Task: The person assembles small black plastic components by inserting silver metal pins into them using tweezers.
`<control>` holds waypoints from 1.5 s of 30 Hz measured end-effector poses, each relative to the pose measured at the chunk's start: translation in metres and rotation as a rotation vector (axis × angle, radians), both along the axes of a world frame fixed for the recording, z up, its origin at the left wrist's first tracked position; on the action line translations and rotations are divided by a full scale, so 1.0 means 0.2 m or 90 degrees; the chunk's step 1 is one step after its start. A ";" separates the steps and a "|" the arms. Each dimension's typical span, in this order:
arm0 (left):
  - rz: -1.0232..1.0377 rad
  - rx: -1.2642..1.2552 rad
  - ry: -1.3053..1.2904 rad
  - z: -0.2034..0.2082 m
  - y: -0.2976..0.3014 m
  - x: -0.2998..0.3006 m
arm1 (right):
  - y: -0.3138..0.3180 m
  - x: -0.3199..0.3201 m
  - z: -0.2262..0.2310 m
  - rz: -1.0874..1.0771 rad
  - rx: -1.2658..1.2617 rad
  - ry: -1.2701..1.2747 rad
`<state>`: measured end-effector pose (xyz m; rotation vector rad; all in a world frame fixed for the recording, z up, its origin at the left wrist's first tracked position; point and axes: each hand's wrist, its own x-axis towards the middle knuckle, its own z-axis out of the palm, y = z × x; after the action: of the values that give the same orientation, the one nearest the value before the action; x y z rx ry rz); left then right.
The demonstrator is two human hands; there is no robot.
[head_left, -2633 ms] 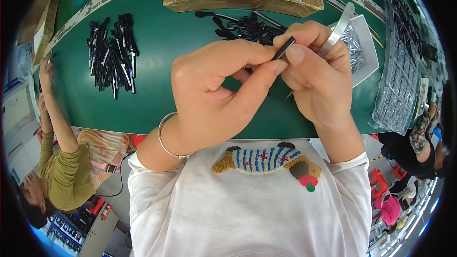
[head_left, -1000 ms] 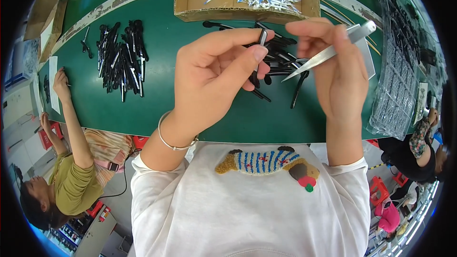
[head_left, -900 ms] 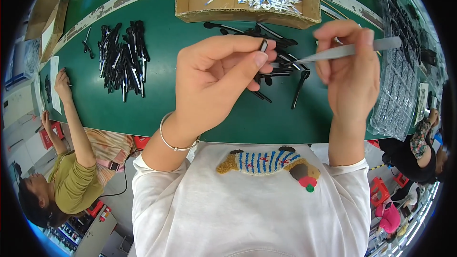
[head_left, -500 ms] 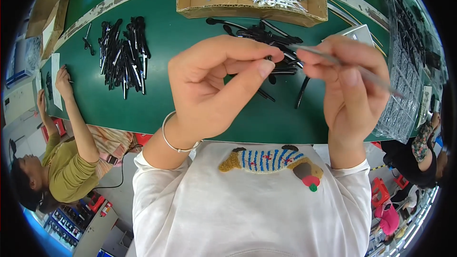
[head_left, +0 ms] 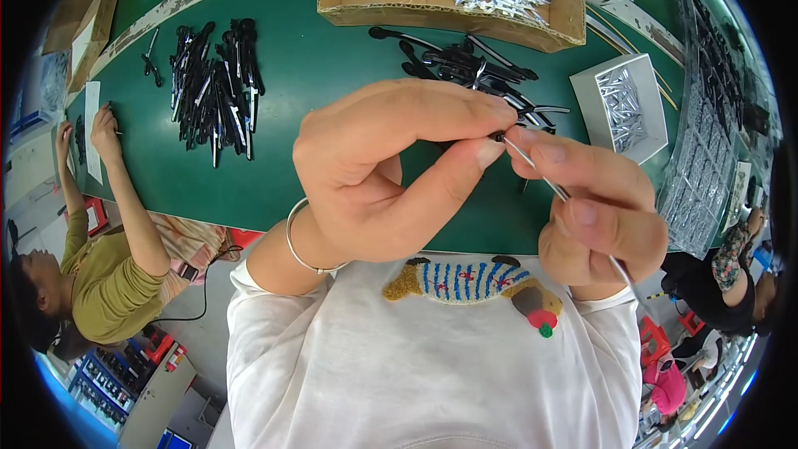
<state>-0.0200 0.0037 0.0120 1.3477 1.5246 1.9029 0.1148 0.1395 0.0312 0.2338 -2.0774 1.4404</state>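
My left hand is closed in a pinch, thumb against forefinger, over the bench. A tiny black part shows between those fingertips, mostly covered by them. Slim metal tweezers are gripped in my right hand, their tip meeting the black part. Just beyond my hands lies a loose pile of long black pieces with rounded ends and shiny strips, partly hidden by my left hand. A second heap of similar black pieces rests farther left.
A cardboard box of white paper strips stands at the far side. Right of the pile is a white box with small silver pins. Clear plastic trays line the right edge. A co-worker sits at the left, hands on the bench.
My right hand has come lower and nearer my left, bringing the tweezers' tip onto the black part. My left hand has shifted slightly right. The white box of pins is now uncovered.
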 end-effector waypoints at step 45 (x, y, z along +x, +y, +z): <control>-0.004 0.066 0.215 0.01 0.05 -0.06 | 0.14 -0.05 -0.04 0.041 -0.239 0.021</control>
<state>-0.0319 0.0140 0.0144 1.7923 1.5854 1.8417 0.1057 0.1677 0.0237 0.1715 -1.7443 1.8176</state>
